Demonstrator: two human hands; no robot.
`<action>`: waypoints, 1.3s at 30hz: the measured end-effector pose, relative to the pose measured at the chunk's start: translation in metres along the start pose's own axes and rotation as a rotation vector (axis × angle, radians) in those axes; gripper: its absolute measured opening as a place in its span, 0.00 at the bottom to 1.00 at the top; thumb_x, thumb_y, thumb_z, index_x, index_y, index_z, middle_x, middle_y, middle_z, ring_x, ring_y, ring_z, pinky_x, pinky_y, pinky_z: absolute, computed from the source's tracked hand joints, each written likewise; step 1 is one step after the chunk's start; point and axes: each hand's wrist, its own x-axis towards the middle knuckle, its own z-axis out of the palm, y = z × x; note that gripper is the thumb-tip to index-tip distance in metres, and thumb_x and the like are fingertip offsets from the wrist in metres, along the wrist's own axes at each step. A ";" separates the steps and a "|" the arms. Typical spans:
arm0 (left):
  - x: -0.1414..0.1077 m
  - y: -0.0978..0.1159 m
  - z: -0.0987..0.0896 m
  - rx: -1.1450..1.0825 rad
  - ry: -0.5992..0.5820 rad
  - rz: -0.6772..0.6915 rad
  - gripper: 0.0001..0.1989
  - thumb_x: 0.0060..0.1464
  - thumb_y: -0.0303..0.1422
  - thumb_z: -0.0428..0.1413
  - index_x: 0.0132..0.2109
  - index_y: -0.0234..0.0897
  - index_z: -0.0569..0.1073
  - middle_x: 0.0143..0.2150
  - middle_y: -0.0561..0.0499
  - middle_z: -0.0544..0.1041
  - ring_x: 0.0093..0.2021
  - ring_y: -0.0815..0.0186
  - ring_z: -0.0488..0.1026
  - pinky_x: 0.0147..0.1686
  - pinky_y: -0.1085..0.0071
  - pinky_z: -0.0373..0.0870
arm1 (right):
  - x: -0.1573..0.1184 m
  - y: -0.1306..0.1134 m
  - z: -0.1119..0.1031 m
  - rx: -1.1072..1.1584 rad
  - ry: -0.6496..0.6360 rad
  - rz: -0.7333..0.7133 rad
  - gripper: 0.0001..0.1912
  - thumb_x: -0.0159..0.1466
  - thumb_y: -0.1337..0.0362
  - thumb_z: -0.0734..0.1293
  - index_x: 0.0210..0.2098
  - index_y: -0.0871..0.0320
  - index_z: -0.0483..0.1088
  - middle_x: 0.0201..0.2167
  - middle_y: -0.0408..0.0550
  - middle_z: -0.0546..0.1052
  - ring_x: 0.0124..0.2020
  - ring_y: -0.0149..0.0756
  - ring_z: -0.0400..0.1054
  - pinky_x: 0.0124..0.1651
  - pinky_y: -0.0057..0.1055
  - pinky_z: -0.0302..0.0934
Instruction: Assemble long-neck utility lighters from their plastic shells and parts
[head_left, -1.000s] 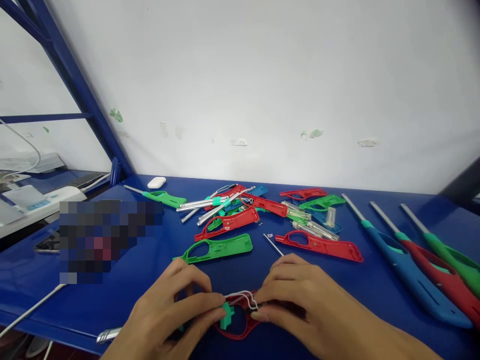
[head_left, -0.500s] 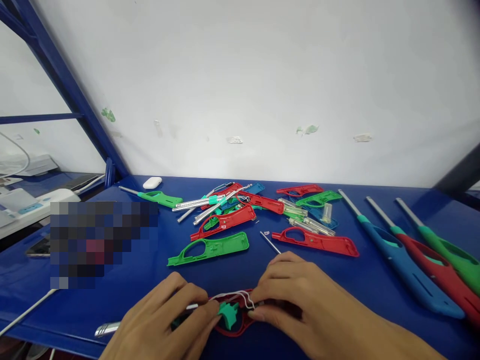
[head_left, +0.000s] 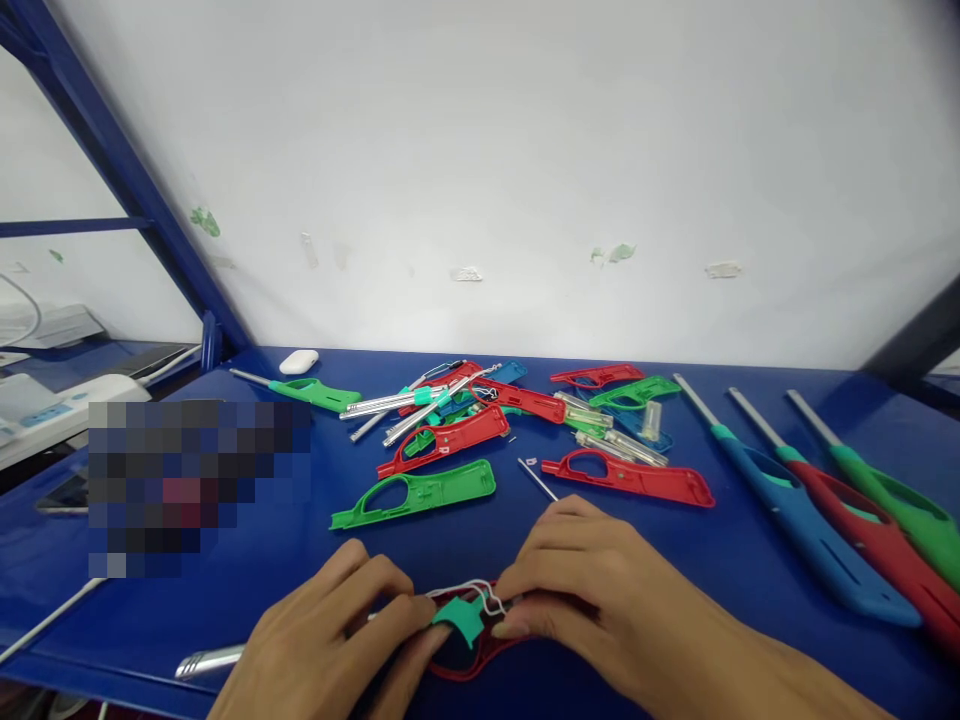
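Near the table's front edge lies a red shell half (head_left: pixel 459 674), partly covered by both hands. My left hand (head_left: pixel 367 630) pinches a teal trigger piece (head_left: pixel 463 618) over the shell's loop opening. A metal tube (head_left: pixel 210 660) sticks out to the left from under that hand. My right hand (head_left: pixel 570 590) is closed on the right part of the shell, its thumb and finger by a white wire (head_left: pixel 480 588); what else they grip is hidden. Just above the hands lies a green shell half (head_left: pixel 442 490).
Red, green and blue shell halves, metal tubes and clear tanks (head_left: pixel 651 422) are scattered behind. Three whole lighters, one blue (head_left: pixel 825 550), lie at the right. A green lighter (head_left: pixel 319 392), white case (head_left: pixel 299 362) and power strip (head_left: pixel 75 405) are at the left.
The teal piece has turned and shifted slightly up and right over the red shell. My left thumb now reaches beneath it. The view has moved slightly.
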 end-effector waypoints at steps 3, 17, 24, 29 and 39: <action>0.002 -0.001 -0.003 0.087 -0.003 0.059 0.13 0.73 0.26 0.48 0.46 0.43 0.76 0.35 0.55 0.80 0.30 0.65 0.76 0.30 0.69 0.73 | 0.000 0.002 0.001 0.020 0.019 -0.025 0.06 0.71 0.60 0.74 0.43 0.54 0.82 0.39 0.37 0.87 0.39 0.32 0.77 0.48 0.31 0.61; -0.004 0.003 0.006 -0.207 -0.047 -0.124 0.08 0.72 0.26 0.53 0.43 0.42 0.74 0.36 0.54 0.77 0.33 0.70 0.76 0.34 0.76 0.74 | 0.002 -0.006 -0.002 0.063 0.114 0.073 0.22 0.70 0.42 0.70 0.32 0.52 0.80 0.26 0.38 0.81 0.28 0.29 0.72 0.42 0.30 0.63; -0.010 0.003 0.009 -0.086 -0.049 -0.065 0.12 0.76 0.32 0.48 0.42 0.44 0.73 0.35 0.56 0.78 0.33 0.70 0.79 0.33 0.77 0.75 | 0.001 -0.009 -0.001 0.252 0.057 0.304 0.22 0.65 0.44 0.77 0.27 0.53 0.73 0.26 0.36 0.79 0.30 0.30 0.69 0.34 0.28 0.57; -0.017 0.001 0.012 -0.001 -0.014 -0.099 0.08 0.75 0.35 0.50 0.49 0.45 0.74 0.40 0.54 0.81 0.39 0.68 0.83 0.38 0.77 0.77 | 0.004 -0.013 -0.001 0.419 0.034 0.371 0.21 0.61 0.48 0.81 0.26 0.54 0.72 0.27 0.36 0.78 0.29 0.30 0.69 0.32 0.28 0.58; -0.013 0.002 0.011 -0.026 -0.086 -0.008 0.13 0.74 0.26 0.47 0.42 0.42 0.74 0.38 0.53 0.81 0.36 0.67 0.80 0.36 0.75 0.77 | 0.002 -0.018 -0.003 0.397 0.034 0.361 0.13 0.59 0.68 0.82 0.32 0.50 0.76 0.29 0.30 0.80 0.29 0.26 0.70 0.34 0.26 0.58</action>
